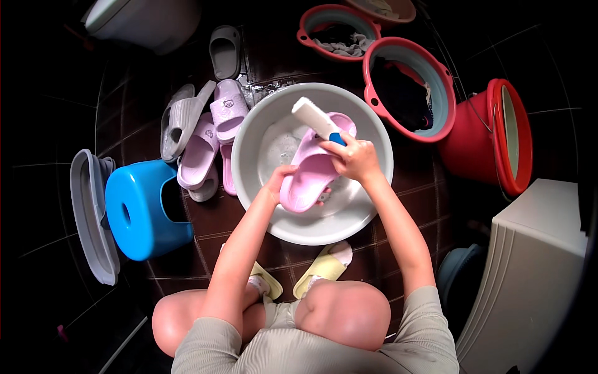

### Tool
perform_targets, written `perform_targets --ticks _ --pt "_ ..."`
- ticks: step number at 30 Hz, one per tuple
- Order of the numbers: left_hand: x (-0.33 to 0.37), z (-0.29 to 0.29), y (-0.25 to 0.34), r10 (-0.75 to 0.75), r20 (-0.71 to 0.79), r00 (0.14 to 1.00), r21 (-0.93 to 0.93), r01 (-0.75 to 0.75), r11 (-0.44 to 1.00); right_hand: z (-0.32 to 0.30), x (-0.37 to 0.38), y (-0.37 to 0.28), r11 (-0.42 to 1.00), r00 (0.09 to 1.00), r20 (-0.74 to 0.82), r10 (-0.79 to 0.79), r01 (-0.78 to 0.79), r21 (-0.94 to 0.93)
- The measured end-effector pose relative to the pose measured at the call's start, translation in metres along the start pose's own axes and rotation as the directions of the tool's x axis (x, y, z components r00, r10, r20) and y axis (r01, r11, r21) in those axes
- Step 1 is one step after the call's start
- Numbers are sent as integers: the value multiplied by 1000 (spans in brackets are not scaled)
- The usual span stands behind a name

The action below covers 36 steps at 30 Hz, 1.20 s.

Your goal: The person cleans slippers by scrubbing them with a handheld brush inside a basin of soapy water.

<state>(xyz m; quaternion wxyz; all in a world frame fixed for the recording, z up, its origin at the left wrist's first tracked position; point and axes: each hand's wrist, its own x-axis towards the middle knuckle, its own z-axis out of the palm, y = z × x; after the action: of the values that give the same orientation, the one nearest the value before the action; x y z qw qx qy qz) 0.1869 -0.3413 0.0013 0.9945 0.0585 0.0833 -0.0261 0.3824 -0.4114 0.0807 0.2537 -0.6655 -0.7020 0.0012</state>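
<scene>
Pink slipper (311,174) lies tilted inside the grey basin (367,212), sole area facing up, above soapy water at the basin's bottom. The left hand (277,181) clasps the slipper's left edge from the basin's near-left side, fingers curled around it. The right hand (355,156) is clenched around the blue grip of a white scrub brush (314,117), whose head points toward the basin's far rim and rests over the slipper's far end.

Left of the basin, on the dark tiled floor (205,218), lie several more slippers: pale pink ones (212,134) just beside the rim and grey ones (180,118) further out, with one grey slipper (225,51) beyond them. A blue stool (140,209) lies on its side to the basin's left, near a grey tray-like thing (90,218). Beyond the basin's far-right rim stand two red-rimmed tubs (408,87) holding cloth, and a red bucket (492,134) lies further right. On the basin's near side, the person's feet wear yellow slippers (321,265).
</scene>
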Motion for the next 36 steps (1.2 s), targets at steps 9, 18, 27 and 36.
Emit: perform_targets --ticks 9,18,27,36 --pt "13 -31 -4 281 -171 944 -59 -294 954 -18 2 -22 993 993 83 -82 74 90" --pt "28 -2 -4 507 -18 862 -140 -504 852 8 -92 -84 763 885 202 420 -465 450" --pt "55 10 -22 475 -300 828 -52 -511 858 25 -44 -64 667 768 239 595 -637 386" --pt "55 31 -37 524 -468 712 13 -587 810 2 -26 -57 808 777 281 563 -589 11"
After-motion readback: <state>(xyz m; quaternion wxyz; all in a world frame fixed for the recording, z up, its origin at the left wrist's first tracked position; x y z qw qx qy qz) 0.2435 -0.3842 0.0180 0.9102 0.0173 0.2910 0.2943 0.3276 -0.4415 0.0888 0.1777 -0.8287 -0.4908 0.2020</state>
